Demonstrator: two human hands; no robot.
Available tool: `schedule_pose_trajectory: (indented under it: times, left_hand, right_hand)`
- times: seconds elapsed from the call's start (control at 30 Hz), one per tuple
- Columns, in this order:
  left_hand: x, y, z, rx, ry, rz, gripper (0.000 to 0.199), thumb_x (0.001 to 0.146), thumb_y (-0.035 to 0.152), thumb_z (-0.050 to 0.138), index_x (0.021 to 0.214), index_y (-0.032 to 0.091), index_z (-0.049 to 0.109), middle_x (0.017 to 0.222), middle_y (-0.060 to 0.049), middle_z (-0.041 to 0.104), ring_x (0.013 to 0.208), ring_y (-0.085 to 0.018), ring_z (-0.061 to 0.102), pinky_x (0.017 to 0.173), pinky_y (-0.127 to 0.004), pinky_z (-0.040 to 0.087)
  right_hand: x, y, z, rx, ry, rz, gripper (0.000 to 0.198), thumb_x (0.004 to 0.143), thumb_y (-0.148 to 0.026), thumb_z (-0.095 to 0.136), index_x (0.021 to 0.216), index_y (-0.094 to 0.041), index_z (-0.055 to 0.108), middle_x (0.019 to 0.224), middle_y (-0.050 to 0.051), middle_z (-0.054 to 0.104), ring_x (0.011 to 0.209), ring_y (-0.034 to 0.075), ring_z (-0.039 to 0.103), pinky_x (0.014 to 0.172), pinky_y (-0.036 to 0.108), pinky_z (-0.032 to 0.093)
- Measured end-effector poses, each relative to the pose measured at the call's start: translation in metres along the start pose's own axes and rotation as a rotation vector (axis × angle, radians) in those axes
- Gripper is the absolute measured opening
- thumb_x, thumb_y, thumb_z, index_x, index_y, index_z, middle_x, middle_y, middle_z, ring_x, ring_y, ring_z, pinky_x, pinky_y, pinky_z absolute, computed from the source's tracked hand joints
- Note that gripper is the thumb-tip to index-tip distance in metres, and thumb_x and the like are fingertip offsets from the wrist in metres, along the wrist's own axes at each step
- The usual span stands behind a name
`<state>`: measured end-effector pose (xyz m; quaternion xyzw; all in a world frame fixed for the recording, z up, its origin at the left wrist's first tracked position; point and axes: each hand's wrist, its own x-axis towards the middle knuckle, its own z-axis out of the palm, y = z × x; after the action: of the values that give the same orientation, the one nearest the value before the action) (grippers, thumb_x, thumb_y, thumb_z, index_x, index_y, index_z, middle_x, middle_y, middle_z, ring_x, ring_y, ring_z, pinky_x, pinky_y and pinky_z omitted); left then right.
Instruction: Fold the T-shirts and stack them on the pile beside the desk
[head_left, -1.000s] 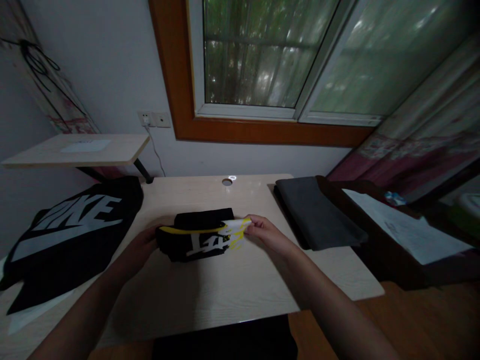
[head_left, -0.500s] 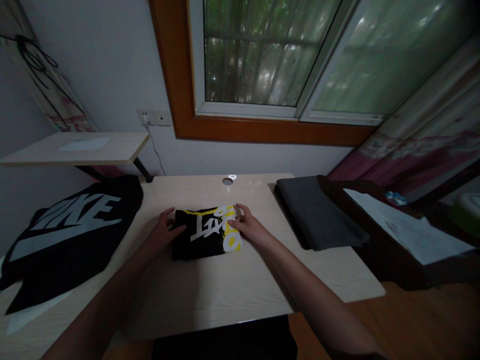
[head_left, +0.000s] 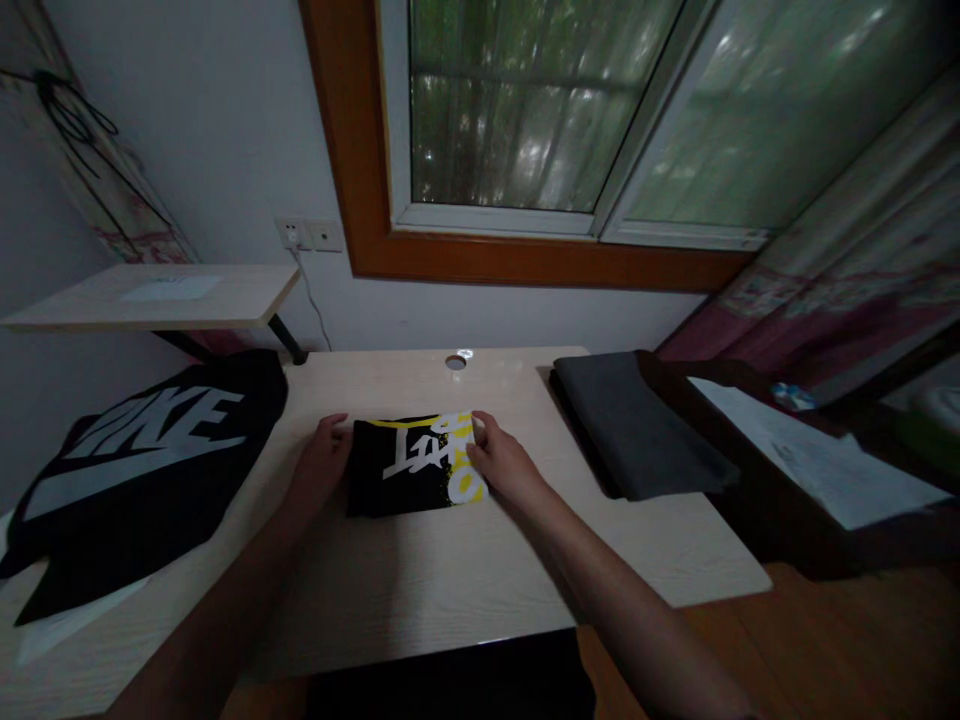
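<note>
The folded black cloth (head_left: 412,468) with white and yellow print lay flat on the bench (head_left: 465,590) between both hands. The right hand (head_left: 501,456) was part-open, thumb and forefinger apart against the printed edge; the left hand (head_left: 324,462) bent along the opposite edge, its grip impossible to tell.

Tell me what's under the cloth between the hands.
The folded cloth rests on the pale tabletop, which shows along its near edge; whatever lies directly beneath is covered and cannot be seen.
</note>
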<state>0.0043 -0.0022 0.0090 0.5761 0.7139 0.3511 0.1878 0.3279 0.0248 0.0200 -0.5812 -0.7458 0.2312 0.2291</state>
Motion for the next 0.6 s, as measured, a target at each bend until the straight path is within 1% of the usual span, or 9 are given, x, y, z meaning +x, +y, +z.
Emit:
schedule_pose_trajectory:
  times: [0.07,0.1,0.13,0.2,0.27,0.33,0.4,0.5,0.6]
  left_hand:
    - [-0.006,0.01,-0.002,0.123,0.101,0.205,0.041,0.097,0.034,0.044,0.133,0.017,0.055,0.124,-0.014,0.065,0.111,-0.027,0.066,0.102,-0.047,0.052]
    - [-0.01,0.016,-0.001,0.185,0.125,0.328,0.041,0.098,0.031,0.043,0.133,0.017,0.056,0.13,-0.015,0.062,0.12,-0.027,0.062,0.107,-0.048,0.048]
    - [-0.015,0.023,0.0,0.244,0.119,0.454,0.041,0.099,0.029,0.041,0.135,0.017,0.057,0.134,-0.015,0.061,0.128,-0.028,0.057,0.112,-0.049,0.044]
    - [-0.024,0.035,0.008,0.343,0.041,0.66,0.042,0.1,0.026,0.039,0.138,0.019,0.056,0.14,-0.013,0.06,0.137,-0.028,0.05,0.119,-0.049,0.037]
    - [-0.031,0.043,0.02,0.431,-0.06,0.774,0.044,0.101,0.025,0.038,0.141,0.018,0.055,0.145,-0.011,0.059,0.142,-0.027,0.045,0.122,-0.05,0.033]
    - [-0.034,0.046,0.033,0.511,-0.121,0.791,0.046,0.102,0.026,0.037,0.144,0.016,0.052,0.149,-0.011,0.056,0.145,-0.028,0.043,0.123,-0.051,0.03]
    - [-0.031,0.042,0.041,0.561,-0.138,0.76,0.048,0.103,0.029,0.036,0.146,0.015,0.05,0.152,-0.012,0.052,0.145,-0.028,0.043,0.122,-0.051,0.031]
    - [-0.021,0.033,0.045,0.59,-0.14,0.703,0.05,0.103,0.034,0.035,0.148,0.016,0.049,0.156,-0.013,0.047,0.147,-0.029,0.041,0.121,-0.052,0.031]
    - [-0.01,0.024,0.042,0.6,-0.152,0.635,0.052,0.104,0.039,0.034,0.149,0.017,0.047,0.158,-0.013,0.044,0.148,-0.029,0.038,0.121,-0.054,0.03]
  right_hand:
    - [-0.005,-0.012,-0.003,-0.159,0.119,-0.083,0.054,0.093,-0.02,0.053,0.147,-0.018,0.046,0.122,0.015,0.067,0.109,0.027,0.064,0.095,0.039,0.052]
    - [-0.007,-0.018,-0.003,-0.22,0.173,-0.132,0.053,0.094,-0.019,0.052,0.146,-0.016,0.048,0.128,0.017,0.064,0.116,0.029,0.061,0.101,0.042,0.049]
    - [-0.009,-0.025,-0.001,-0.264,0.213,-0.183,0.051,0.094,-0.018,0.051,0.146,-0.015,0.049,0.133,0.018,0.061,0.123,0.03,0.057,0.106,0.044,0.047]
    - [-0.011,-0.036,0.006,-0.299,0.232,-0.291,0.049,0.096,-0.018,0.049,0.145,-0.015,0.051,0.141,0.017,0.057,0.133,0.031,0.051,0.113,0.047,0.042]
    - [-0.011,-0.044,0.019,-0.303,0.195,-0.397,0.047,0.099,-0.02,0.047,0.145,-0.015,0.052,0.149,0.015,0.052,0.141,0.029,0.044,0.118,0.047,0.037]
    - [-0.009,-0.047,0.033,-0.309,0.136,-0.47,0.046,0.101,-0.024,0.046,0.146,-0.013,0.051,0.155,0.014,0.047,0.147,0.028,0.038,0.122,0.048,0.033]
    - [-0.007,-0.045,0.046,-0.321,0.1,-0.485,0.049,0.103,-0.03,0.047,0.148,-0.012,0.05,0.158,0.015,0.044,0.149,0.029,0.034,0.123,0.05,0.03]
    - [-0.002,-0.036,0.056,-0.338,0.096,-0.441,0.056,0.102,-0.04,0.049,0.15,-0.011,0.046,0.16,0.017,0.038,0.152,0.03,0.03,0.123,0.051,0.028]
    - [0.001,-0.026,0.056,-0.352,0.091,-0.391,0.062,0.102,-0.047,0.048,0.153,-0.011,0.043,0.162,0.018,0.034,0.152,0.03,0.029,0.124,0.051,0.026]
